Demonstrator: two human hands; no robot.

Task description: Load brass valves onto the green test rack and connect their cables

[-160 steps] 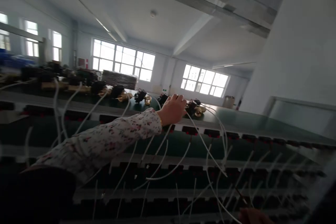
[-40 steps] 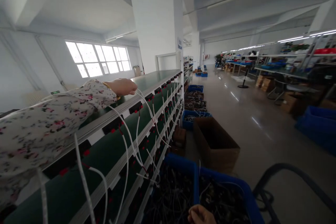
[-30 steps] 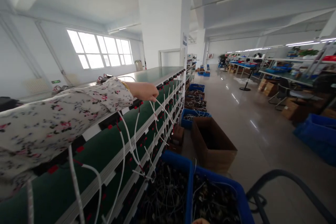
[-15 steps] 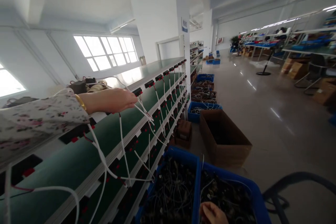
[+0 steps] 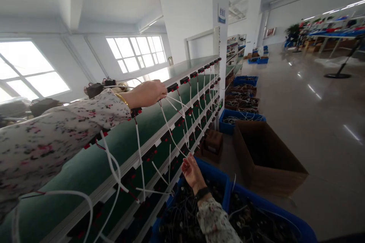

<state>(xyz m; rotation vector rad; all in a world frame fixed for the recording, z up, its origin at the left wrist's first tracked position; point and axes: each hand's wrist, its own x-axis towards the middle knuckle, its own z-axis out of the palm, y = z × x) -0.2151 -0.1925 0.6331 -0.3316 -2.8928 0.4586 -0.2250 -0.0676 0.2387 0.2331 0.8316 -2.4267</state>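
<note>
My left hand (image 5: 151, 93) rests at the front edge of the top shelf, with its fingers closed over the rail beside a black terminal clip (image 5: 172, 87). What lies under the fingertips is hidden, though white cables with thin red and black leads come out there. Lower down, above a blue bin (image 5: 211, 172), my right hand (image 5: 192, 172) pinches the lower end of a white cable (image 5: 171, 133) that runs up toward my left hand. Other white cables (image 5: 139, 155) hang from clips along the green shelf rack (image 5: 119, 136).
A second blue bin (image 5: 285, 212) full of dark parts and cables stands to the right. Behind it is a brown cardboard box (image 5: 276, 176) with its top open. More blue bins (image 5: 225, 125) line the rack's foot. Dark devices (image 5: 95, 90) sit on the top shelf.
My right hand has risen from the right-hand bin up and to the left and now pinches a white cable. The view has turned left; my left hand stays at the top rail.
</note>
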